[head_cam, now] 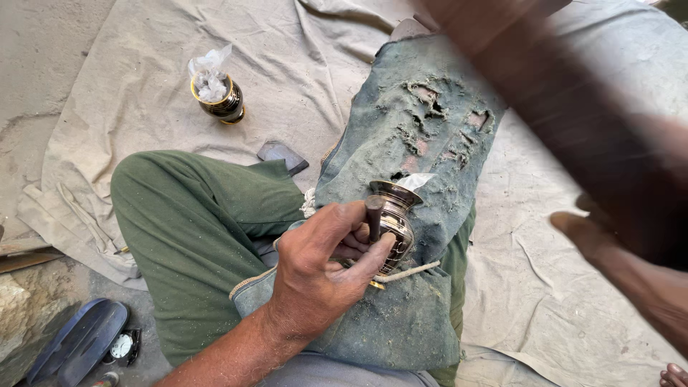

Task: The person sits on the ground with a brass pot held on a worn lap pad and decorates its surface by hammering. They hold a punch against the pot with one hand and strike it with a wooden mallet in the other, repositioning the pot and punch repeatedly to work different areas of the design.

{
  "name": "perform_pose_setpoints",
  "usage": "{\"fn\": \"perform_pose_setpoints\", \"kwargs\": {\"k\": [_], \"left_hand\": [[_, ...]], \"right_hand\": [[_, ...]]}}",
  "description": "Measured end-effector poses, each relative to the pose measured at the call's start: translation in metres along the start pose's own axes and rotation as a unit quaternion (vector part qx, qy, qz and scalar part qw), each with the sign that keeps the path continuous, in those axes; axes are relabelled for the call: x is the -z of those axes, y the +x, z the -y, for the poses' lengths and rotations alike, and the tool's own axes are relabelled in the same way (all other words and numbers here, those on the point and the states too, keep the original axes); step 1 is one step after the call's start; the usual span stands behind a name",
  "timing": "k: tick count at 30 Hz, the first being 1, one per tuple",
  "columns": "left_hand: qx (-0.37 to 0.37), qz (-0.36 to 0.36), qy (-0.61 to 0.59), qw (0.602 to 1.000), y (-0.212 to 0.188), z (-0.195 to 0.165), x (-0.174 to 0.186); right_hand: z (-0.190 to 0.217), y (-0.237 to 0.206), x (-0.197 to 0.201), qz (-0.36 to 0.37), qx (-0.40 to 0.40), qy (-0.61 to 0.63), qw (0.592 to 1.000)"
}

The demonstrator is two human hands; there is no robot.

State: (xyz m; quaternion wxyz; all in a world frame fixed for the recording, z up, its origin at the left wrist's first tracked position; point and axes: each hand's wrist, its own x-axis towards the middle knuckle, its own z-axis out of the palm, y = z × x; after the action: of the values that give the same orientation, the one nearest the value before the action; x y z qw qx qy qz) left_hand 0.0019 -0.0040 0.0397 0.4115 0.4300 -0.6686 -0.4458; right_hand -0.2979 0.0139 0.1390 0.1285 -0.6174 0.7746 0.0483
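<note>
Clasped in the left hand (315, 269), a dark punch (374, 215) touches a brass vase (393, 222) on worn denim (423, 129). Right hand (609, 172) blurs; its grip cannot be told.

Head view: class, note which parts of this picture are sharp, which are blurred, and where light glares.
Head view: the left hand and the metal vase it holds are sharp; the right hand is smeared by motion blur at upper right; daylight glints on the vase's polished rim; soft shadows across the cloth.

Shiny brass-and-black vase (393, 222), green trousers (193, 229), faded blue-grey torn cloth (423, 129) — beige sheet (301, 64)
</note>
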Motion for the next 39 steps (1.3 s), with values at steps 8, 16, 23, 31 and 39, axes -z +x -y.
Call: {"fn": "perform_pose_setpoints", "kwargs": {"k": [8,16,23,31,39], "left_hand": [[-0.058,0.0,-0.037,0.998,0.01,-0.018,0.006],[-0.014,0.164,0.045,0.985,0.045,-0.031,-0.01],[-0.093,0.152,0.154,0.972,0.043,-0.035,-0.021],[-0.057,0.146,0.164,0.974,0.041,-0.035,-0.027],[-0.081,0.193,0.229,0.951,0.047,-0.045,-0.038]], "right_hand": [[-0.025,-0.029,0.004,-0.083,0.049,0.061,0.994],[-0.038,-0.06,-0.035,-0.07,-0.15,0.289,0.943],[-0.019,-0.076,-0.029,-0.129,0.027,0.242,0.961],[-0.013,-0.073,-0.017,-0.09,-0.019,0.219,0.971],[-0.03,-0.067,-0.026,-0.112,0.025,0.275,0.955]]}}
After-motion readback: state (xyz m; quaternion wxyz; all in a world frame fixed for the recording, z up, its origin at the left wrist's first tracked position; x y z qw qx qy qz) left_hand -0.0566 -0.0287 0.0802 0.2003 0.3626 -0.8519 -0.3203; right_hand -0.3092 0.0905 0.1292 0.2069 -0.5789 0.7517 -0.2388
